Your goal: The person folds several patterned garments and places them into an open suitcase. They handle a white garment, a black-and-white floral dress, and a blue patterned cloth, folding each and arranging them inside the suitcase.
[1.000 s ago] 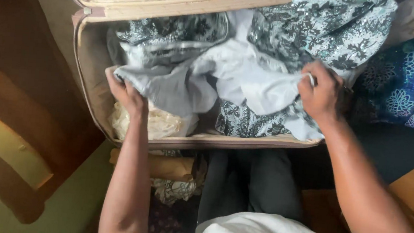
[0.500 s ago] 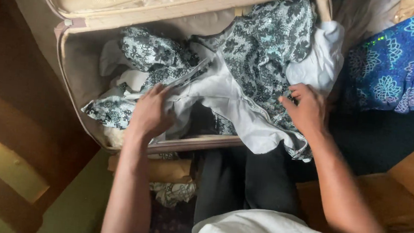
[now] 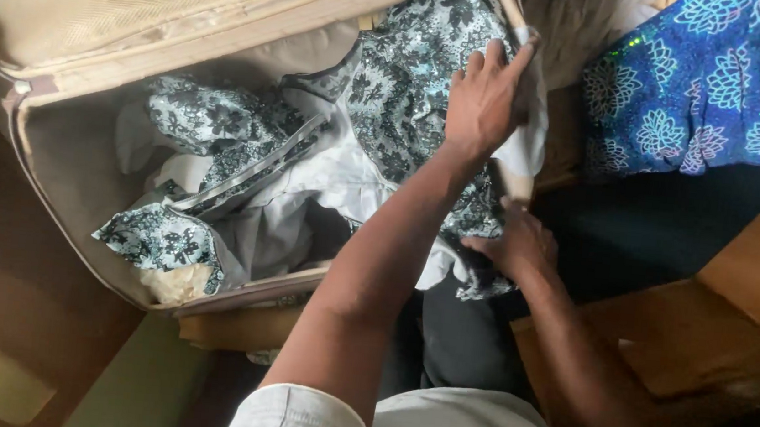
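A black, white and teal patterned garment (image 3: 408, 106) with white lining lies bunched in an open beige suitcase (image 3: 54, 167). My left hand (image 3: 487, 95) reaches across and lies flat on the garment at the suitcase's right wall, fingers stretched out. Lower down, my right hand (image 3: 515, 245) is closed on the garment's hem where it hangs over the suitcase's near right corner. A pale crumpled cloth (image 3: 174, 283) shows at the near left corner under the garment.
The suitcase lid (image 3: 142, 0) stands open at the back. A blue floral fabric (image 3: 713, 78) lies to the right on a dark surface. Brown wooden boards (image 3: 738, 309) are at the lower right. My dark trousers (image 3: 461, 340) are below the suitcase.
My left hand has crossed from the garment's left side to the suitcase's right wall. My right hand dropped to the hem at the near corner. The garment now lies spread further right.
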